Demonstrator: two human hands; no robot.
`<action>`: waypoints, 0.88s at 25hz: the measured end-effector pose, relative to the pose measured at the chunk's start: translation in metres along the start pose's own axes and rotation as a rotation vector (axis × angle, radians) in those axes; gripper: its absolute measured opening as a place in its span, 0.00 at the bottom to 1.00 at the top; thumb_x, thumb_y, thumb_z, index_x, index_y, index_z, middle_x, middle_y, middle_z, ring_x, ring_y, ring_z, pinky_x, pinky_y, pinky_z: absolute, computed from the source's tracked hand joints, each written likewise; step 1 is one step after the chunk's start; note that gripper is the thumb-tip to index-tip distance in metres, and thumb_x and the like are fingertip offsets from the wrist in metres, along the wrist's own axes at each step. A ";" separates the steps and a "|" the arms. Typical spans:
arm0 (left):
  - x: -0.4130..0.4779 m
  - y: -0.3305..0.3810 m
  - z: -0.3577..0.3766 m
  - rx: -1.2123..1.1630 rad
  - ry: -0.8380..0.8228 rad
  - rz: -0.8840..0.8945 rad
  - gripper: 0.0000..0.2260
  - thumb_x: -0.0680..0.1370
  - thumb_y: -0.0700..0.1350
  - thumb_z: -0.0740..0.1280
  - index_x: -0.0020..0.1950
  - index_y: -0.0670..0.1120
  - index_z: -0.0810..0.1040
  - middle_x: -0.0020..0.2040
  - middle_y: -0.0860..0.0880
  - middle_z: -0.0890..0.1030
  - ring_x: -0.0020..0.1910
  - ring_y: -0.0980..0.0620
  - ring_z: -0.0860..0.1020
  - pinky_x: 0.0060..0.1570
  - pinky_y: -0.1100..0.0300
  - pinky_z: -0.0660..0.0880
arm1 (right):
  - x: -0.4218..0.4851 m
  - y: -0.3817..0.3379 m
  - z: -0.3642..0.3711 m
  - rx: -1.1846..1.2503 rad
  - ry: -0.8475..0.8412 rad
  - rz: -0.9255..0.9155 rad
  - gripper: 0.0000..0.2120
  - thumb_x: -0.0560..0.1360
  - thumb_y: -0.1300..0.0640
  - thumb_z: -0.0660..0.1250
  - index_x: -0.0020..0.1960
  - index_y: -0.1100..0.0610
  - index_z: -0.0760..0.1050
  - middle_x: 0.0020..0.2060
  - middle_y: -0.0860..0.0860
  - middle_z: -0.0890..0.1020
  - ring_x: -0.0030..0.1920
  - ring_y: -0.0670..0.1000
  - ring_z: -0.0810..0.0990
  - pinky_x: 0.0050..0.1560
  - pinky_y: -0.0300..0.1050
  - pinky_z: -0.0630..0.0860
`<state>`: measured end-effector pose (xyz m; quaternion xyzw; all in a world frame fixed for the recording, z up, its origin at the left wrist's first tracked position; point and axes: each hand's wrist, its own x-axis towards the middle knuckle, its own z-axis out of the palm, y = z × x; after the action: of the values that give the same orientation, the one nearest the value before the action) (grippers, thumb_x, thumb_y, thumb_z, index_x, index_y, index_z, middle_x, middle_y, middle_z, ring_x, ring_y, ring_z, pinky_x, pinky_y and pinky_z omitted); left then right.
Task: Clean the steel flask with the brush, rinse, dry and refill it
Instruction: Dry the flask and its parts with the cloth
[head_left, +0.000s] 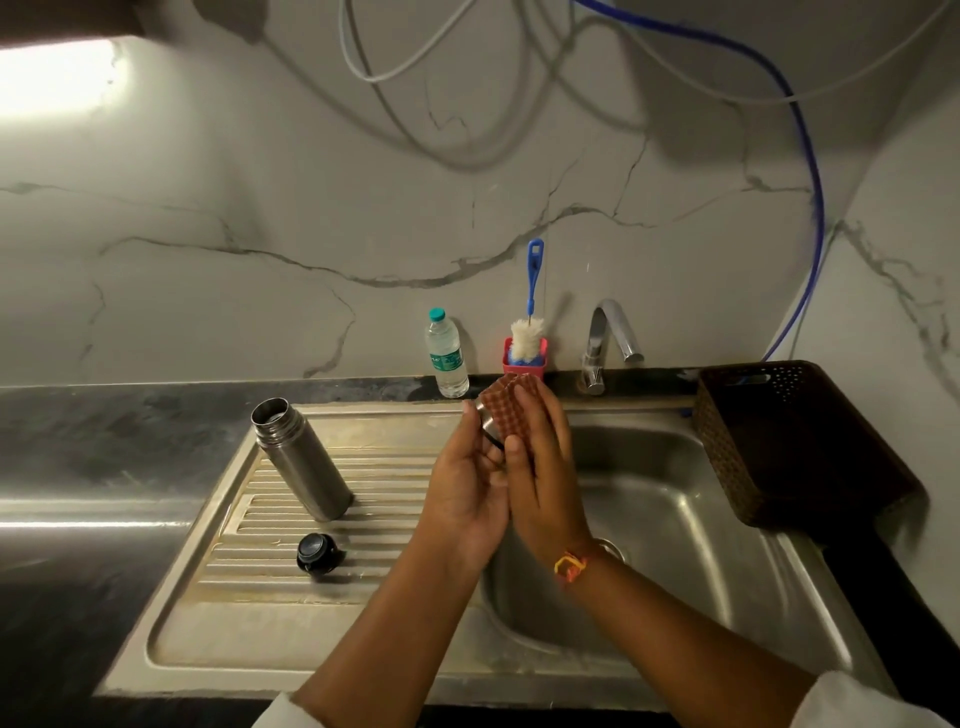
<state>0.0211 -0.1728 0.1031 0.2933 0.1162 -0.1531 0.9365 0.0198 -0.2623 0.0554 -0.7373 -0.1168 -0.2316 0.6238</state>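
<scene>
Sleeves (275, 712) at the bottom edge lead up to two bare forearms that meet over the sink (675, 499). Off to the left, the steel flask (301, 457) stands upright and uncapped on the ribbed drainboard (270, 587), with its black stopper (318, 552) lying just in front of it and apart. A water bottle (447, 353) with its cap on waits at the back of the desk (78, 467). The left hand (467, 493) is curled round a small steel cap (485, 415), and a checked cloth (506, 410) is folded over the cap's far side. Behind them the brush (527, 332) stands head down in a red holder (524, 361). The right hand (540, 467) grasps the cloth between thumb and fingers and presses it against the cap. The tap (608, 338) shows no water running, and a brown basket (789, 441) sits on the right. This looks like the drying stage, well along. To do it well, I would turn the cap in the left hand while the cloth stays bunched, push a fold inside the rim where drops gather, and keep both hands over the basin in case the wet steel slips. The flask body and stopper probably need the same wipe before the refill.
</scene>
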 end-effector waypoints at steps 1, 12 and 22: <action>0.000 -0.001 -0.001 0.017 -0.003 0.000 0.19 0.83 0.52 0.63 0.60 0.39 0.84 0.55 0.40 0.85 0.55 0.47 0.85 0.62 0.54 0.79 | 0.001 -0.009 0.005 0.169 0.059 0.081 0.20 0.83 0.53 0.54 0.74 0.43 0.65 0.74 0.49 0.67 0.72 0.47 0.70 0.69 0.44 0.72; -0.003 0.006 -0.011 0.413 -0.038 0.068 0.12 0.83 0.44 0.63 0.59 0.39 0.82 0.51 0.40 0.85 0.51 0.48 0.84 0.54 0.57 0.80 | 0.064 -0.035 -0.027 -0.586 -0.383 0.158 0.15 0.82 0.50 0.58 0.63 0.52 0.79 0.58 0.50 0.81 0.57 0.48 0.78 0.59 0.46 0.77; -0.009 0.008 -0.015 0.530 -0.088 0.155 0.12 0.84 0.40 0.60 0.61 0.40 0.82 0.56 0.38 0.84 0.56 0.43 0.82 0.56 0.55 0.80 | 0.055 -0.019 -0.018 0.113 -0.109 0.557 0.14 0.84 0.51 0.56 0.61 0.55 0.77 0.55 0.56 0.81 0.49 0.50 0.81 0.37 0.32 0.76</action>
<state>0.0139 -0.1557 0.0979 0.5293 0.0085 -0.1184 0.8401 0.0549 -0.2824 0.1009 -0.7164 0.0444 -0.0045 0.6963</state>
